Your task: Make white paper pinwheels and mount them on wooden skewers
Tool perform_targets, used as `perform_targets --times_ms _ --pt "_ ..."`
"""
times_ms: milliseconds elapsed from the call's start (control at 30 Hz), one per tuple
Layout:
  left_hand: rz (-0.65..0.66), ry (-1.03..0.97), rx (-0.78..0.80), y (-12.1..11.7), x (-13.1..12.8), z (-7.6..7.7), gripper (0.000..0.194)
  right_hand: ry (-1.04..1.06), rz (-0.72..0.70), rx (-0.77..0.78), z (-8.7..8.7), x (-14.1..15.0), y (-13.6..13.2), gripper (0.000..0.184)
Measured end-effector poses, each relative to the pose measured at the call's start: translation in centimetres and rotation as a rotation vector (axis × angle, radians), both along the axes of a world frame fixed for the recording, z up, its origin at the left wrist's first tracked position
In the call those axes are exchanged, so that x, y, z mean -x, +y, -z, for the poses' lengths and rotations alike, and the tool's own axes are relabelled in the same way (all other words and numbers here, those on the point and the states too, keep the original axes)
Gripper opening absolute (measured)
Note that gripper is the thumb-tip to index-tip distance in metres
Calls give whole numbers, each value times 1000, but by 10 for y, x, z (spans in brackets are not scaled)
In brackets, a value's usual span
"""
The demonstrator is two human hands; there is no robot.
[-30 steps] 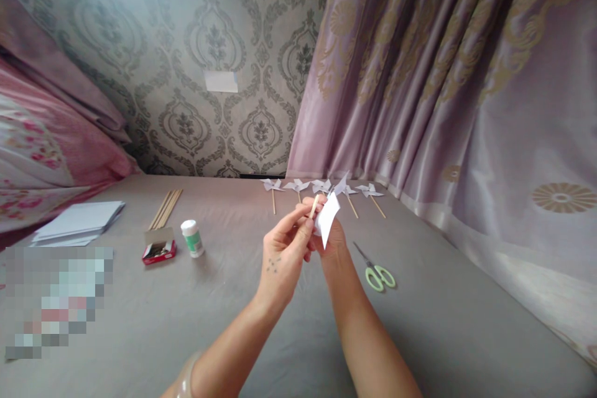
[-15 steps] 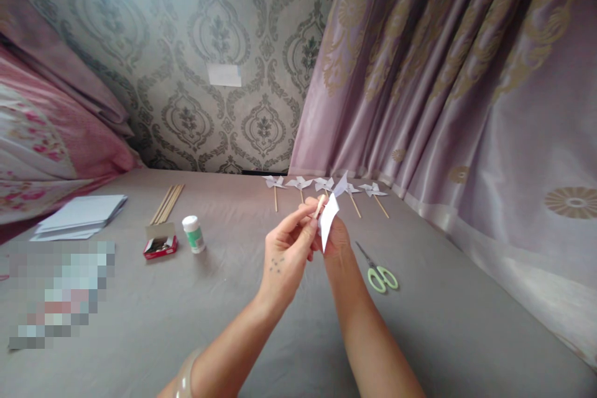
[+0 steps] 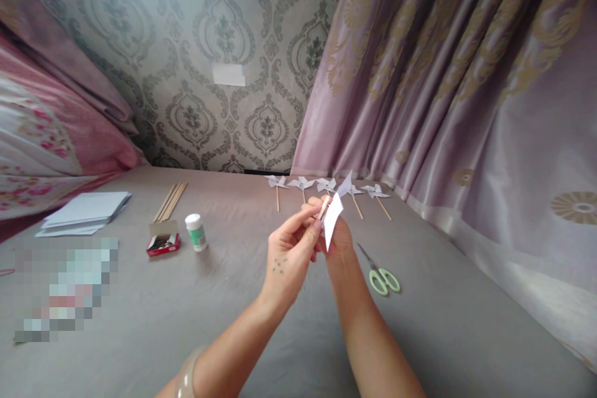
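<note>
Patterned wallpaper (image 3: 224, 31) is rising beyond the far edge of a grey cloth (image 3: 209, 323). Over its middle, the left hand (image 3: 290, 250) is pinching a stick (image 3: 324, 206) beside a paper pinwheel (image 3: 333, 217), the right hand (image 3: 340, 237) curling behind, its hold hidden. Leftward, a bottle (image 3: 195, 230) is showing a green label (image 3: 199, 238), unreadably small.

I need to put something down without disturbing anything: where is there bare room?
The gray surface looks bare between the white bottle and left hand, and right of the scissors, toward the curtain. Crowded: the far edge, with a row of pinwheels, and the left, with paper stack, wooden sticks and red box.
</note>
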State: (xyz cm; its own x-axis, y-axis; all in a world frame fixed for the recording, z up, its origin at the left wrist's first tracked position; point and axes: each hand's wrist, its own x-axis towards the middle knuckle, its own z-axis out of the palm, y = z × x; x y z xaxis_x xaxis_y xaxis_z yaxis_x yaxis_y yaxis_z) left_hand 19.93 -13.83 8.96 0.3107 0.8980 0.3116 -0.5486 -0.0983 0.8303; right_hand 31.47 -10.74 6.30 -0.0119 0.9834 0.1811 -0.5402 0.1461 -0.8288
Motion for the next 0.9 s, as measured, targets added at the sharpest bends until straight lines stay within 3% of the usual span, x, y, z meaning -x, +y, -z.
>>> perform_targets --times_ms 200,433,500,667,900 --pt "6 4 -13 0 0 0 27 113 -161 -46 -6 2 -1 40" --pt "-15 23 -1 -1 0 -1 29 82 -116 -29 -8 3 -2 42" --pt "-23 36 -1 0 0 0 31 86 -57 -65 -8 4 -2 42" --pt "7 2 85 12 2 4 31 65 246 -95 -14 7 0 35" --pt "126 -58 255 43 3 19 26 -32 459 -31 -12 9 8 31"
